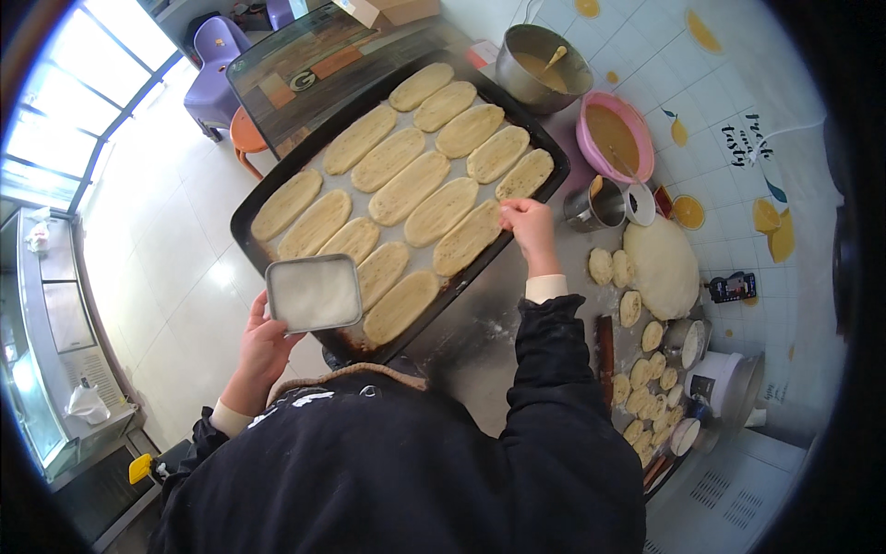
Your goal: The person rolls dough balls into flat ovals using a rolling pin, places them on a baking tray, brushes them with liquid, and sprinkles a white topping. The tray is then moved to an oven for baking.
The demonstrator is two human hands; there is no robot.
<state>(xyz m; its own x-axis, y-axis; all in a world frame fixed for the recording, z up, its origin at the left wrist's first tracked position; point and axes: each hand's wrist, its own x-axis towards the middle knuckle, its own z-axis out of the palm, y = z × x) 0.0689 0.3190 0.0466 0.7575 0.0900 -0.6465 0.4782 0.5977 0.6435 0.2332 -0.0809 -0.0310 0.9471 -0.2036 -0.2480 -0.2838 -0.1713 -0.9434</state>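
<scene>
My left hand (266,346) grips a small rectangular metal container (315,294) of fine white grains, held over the near left corner of a large black baking tray (457,287). Several flat oval dough pieces (410,188) lie on the tray, some speckled with dark bits. The container hides parts of the nearest ones. My right hand (529,225) hovers by the tray's right edge, fingertips pinched together beside an oval dough piece (468,237). Whether grains sit between those fingertips is too small to see.
Right of the tray stand a steel pot (540,69), a pink basin (616,135) of brown liquid and a metal jug (595,204). A large dough mass (661,266), small dough pieces (640,374) and a rolling pin (605,360) lie nearer. A purple chair (214,83) stands beyond the tray's left.
</scene>
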